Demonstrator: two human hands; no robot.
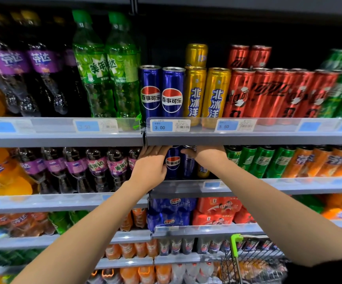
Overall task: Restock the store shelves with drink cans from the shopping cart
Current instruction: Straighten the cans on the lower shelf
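Two blue cola cans stand on the second shelf (186, 186) between my hands. My left hand (152, 165) lies flat against the left side of the front blue can (173, 162), fingers reaching under the shelf above. My right hand (207, 155) is curled over the top of the second blue can (189, 166) just to its right. A yellow can (203, 171) shows behind my right wrist. The wire shopping cart (252, 261) with a green handle sits at the lower right; its contents are blurred.
The upper shelf (248, 136) holds blue, yellow and red cans (268, 93) plus green bottles (106, 64). Green cans (264, 160) and orange cans stand right of my hands, purple bottles (96, 167) to the left. Multipacks fill the lower shelves.
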